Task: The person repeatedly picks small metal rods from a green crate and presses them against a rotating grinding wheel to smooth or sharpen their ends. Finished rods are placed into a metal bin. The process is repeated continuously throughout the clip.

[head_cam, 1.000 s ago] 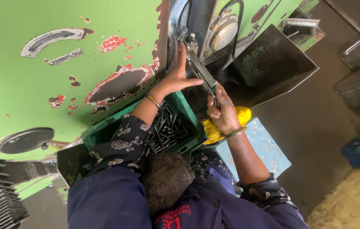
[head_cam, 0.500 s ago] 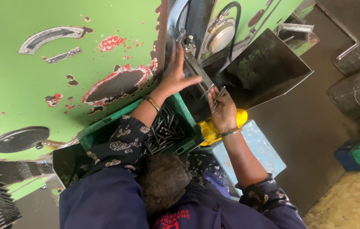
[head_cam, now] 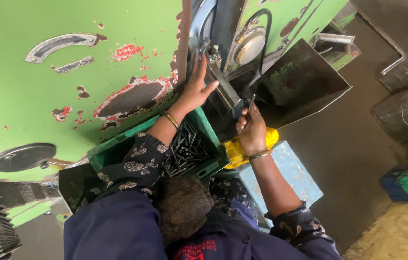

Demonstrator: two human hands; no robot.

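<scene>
left hand: slid higher up, flat open against the metal bar
right hand: same spot, fist around thin rod
room: green crate of nails at 7 o'clock, open floor at 3

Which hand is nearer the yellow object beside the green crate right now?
The right hand: it sits directly over the yellow object, gripping a thin dark rod. The left hand is farther up, pressed flat against the green machine, above the green crate.

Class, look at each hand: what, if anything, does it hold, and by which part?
The right hand grips a thin dark metal rod by its lower end. The left hand holds nothing; it lies open against the green machine.
</scene>
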